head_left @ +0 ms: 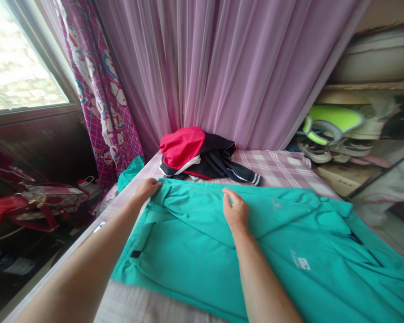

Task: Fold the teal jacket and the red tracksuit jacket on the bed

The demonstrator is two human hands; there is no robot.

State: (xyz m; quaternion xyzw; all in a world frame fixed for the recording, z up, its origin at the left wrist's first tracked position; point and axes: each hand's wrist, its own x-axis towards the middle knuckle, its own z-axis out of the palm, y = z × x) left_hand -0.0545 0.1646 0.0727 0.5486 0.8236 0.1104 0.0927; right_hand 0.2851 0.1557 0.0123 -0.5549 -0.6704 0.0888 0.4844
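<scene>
The one camera sits on the person's head and looks forward and down, close above a teal fabric garment (195, 260) in the lower part of the view, with the bare left forearm (87, 251) and bare right forearm (261, 278) rising from the bottom edge. It faces a sheer mauve fabric curtain (256, 72), its wide sweep catching a bright glass window (23, 63) at left and crowded brown shelves (373, 86) at right.

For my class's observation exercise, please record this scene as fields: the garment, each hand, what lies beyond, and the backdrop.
Green garment: spread on a checked cloth, white print showing
Left hand: at the garment's far left corner; grip unclear
Right hand: on the garment, near its far edge
Beyond garment: heaped red and dark clothes
Backdrop: purple curtain
</scene>
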